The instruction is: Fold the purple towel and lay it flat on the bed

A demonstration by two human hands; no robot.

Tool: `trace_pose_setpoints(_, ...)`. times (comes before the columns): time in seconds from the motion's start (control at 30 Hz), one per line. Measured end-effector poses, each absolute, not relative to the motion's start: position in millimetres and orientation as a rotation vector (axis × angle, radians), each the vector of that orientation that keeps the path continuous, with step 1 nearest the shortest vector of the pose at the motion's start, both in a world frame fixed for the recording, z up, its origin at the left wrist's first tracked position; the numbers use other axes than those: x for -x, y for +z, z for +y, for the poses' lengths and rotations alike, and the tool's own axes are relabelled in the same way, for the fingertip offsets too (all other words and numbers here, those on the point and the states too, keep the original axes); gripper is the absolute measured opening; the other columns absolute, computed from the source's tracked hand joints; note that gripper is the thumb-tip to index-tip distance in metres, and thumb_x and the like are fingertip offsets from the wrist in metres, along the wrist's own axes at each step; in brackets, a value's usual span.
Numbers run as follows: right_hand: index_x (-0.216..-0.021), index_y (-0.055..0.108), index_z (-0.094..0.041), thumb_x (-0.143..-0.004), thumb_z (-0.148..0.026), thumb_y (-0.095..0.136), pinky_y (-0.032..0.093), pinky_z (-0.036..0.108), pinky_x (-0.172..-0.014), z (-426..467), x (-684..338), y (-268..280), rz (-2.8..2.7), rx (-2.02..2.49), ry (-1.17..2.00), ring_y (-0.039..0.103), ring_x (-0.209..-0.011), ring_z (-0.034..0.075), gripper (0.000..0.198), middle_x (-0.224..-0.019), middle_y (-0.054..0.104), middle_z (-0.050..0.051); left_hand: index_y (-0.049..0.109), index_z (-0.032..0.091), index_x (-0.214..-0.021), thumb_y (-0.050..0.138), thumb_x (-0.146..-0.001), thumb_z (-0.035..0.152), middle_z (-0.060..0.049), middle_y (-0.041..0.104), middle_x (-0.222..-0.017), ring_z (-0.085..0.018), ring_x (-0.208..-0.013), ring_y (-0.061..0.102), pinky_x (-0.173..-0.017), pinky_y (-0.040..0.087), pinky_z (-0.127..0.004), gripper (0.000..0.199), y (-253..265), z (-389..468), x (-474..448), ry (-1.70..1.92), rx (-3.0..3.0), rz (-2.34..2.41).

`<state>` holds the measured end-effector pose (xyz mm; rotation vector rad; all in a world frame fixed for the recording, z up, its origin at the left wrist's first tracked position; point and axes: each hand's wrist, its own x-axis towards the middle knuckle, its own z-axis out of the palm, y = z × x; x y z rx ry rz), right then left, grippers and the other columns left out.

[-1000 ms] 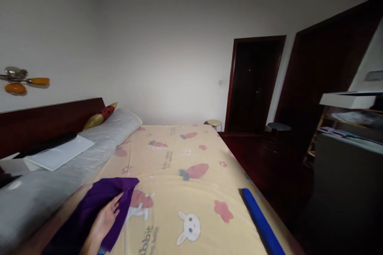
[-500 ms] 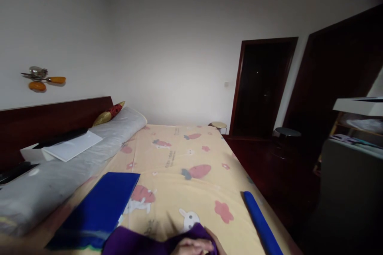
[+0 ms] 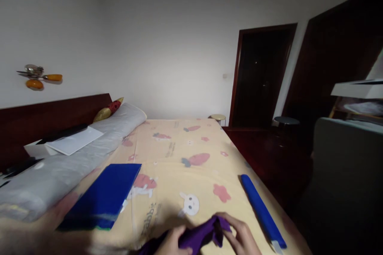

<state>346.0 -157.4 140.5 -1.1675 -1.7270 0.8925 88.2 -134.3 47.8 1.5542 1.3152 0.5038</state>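
Soft, limp purple cloth (image 3: 200, 236) bunched at the near bed edge, pinched between both hands. Left hand (image 3: 172, 244) grips its lower fold; right hand (image 3: 239, 236) has its fingers (image 3: 229, 220) curled narrow over the raised peak, likely to keep the slack fabric gathered. Just right of the fingers: a blue rolled cylinder of fabric (image 3: 261, 210), stiff-looking. Well left of them: a flat, folded blue cloth rectangle (image 3: 103, 195), crisp-edged. Cream cartoon-print bedsheet (image 3: 185, 147) underneath, smooth.
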Motion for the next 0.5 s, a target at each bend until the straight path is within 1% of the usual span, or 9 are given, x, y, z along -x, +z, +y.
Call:
trace_pose_setpoints(0.07, -0.1, 0.069, -0.021, -0.083, -0.051, 0.052, 0.054, 0.033, -0.085, -159.1, -355.6, 153.5, -1.718, 1.188, 0.846, 0.068, -0.093, 0.024, 0.038, -0.097, 0.074, 0.01, 0.059, 0.019, -0.122, 0.073, -0.057, 0.053, -0.014, 0.06, -0.134, -0.035, -0.128, 0.049, -0.115, 0.031, -0.047, 0.075, 61.9, -135.8, -77.9, 0.501, -1.619, 1.402)
trace_pose_setpoints(0.1, -0.102, 0.069, -0.022, -0.083, -0.052, 0.053, 0.053, 0.033, -0.087, -159.8, -360.1, 157.3, -1.698, 1.204, 0.827, 0.067, -0.097, 0.025, 0.039, -0.101, 0.074, 0.01, 0.058, 0.017, -0.123, 0.075, -0.056, 0.053, -0.014, 0.059, -0.135, -0.034, -0.128, 0.049, -0.114, 0.033, -0.045, 0.078, 69.3, -134.9, -72.4, 0.47, -1.637, 1.408)
trace_pose_setpoints(0.17, -0.104, 0.069, -0.022, -0.083, -0.052, 0.052, 0.053, 0.034, -0.089, -160.8, -367.6, 159.7, -1.659, 1.237, 0.806, 0.067, -0.101, 0.025, 0.04, -0.106, 0.073, 0.01, 0.058, 0.019, -0.122, 0.077, -0.053, 0.056, -0.012, 0.062, -0.131, -0.032, -0.123, 0.054, -0.108, 0.039, -0.043, 0.081, 80.3, -132.0, -62.5, 0.345, -1.63, 1.381)
trace_pose_setpoints(0.23, -0.105, 0.069, -0.022, -0.083, -0.052, 0.052, 0.052, 0.033, -0.09, -160.5, -373.1, 157.4, -1.634, 1.26, 0.782, 0.066, -0.102, 0.025, 0.04, -0.108, 0.073, 0.01, 0.061, 0.022, -0.116, 0.079, -0.048, 0.059, -0.01, 0.066, -0.123, -0.032, -0.114, 0.059, -0.099, 0.044, -0.044, 0.079, 84.1, -129.7, -57.0, 0.185, -1.621, 1.391)
trace_pose_setpoints(0.3, -0.104, 0.069, -0.021, -0.082, -0.052, 0.053, 0.053, 0.032, -0.086, -158.7, -377.3, 153.7, -1.623, 1.275, 0.748, 0.068, -0.094, 0.024, 0.041, -0.101, 0.074, 0.01, 0.065, 0.022, -0.107, 0.08, -0.047, 0.056, -0.01, 0.069, -0.116, -0.034, -0.106, 0.062, -0.093, 0.047, -0.045, 0.071, 81.7, -128.9, -56.9, 0.072, -1.668, 1.426)
trace_pose_setpoints(0.37, -0.102, 0.069, -0.02, -0.081, -0.052, 0.054, 0.055, 0.03, -0.079, -155.8, -381.3, 151.2, -1.62, 1.283, 0.715, 0.068, -0.084, 0.023, 0.041, -0.091, 0.074, 0.009, 0.066, 0.021, -0.101, 0.077, -0.054, 0.046, -0.011, 0.067, -0.118, -0.033, -0.109, 0.06, -0.096, 0.045, -0.044, 0.055, 77.3, -128.4, -59.4, 0.098, -1.768, 1.428)
trace_pose_setpoints(0.43, -0.098, 0.069, -0.019, -0.082, -0.051, 0.053, 0.055, 0.029, -0.071, -152.4, -385.3, 150.4, -1.623, 1.284, 0.692, 0.067, -0.076, 0.021, 0.039, -0.081, 0.073, 0.007, 0.067, 0.021, -0.097, 0.068, -0.061, 0.032, -0.009, 0.064, -0.122, -0.029, -0.116, 0.055, -0.102, 0.041, -0.04, 0.038, 74.7, -126.9, -60.5, 0.272, -1.852, 1.404)
trace_pose_setpoints(0.5, -0.096, 0.069, -0.018, -0.083, -0.048, 0.051, 0.054, 0.028, -0.065, -149.2, -389.1, 150.5, -1.622, 1.272, 0.698, 0.066, -0.068, 0.02, 0.037, -0.072, 0.07, 0.005, 0.066, 0.021, -0.098, 0.061, -0.063, 0.023, -0.007, 0.063, -0.123, -0.026, -0.118, 0.053, -0.107, 0.037, -0.037, 0.035, 75.7, -124.3, -57.9, 0.483, -1.885, 1.394)
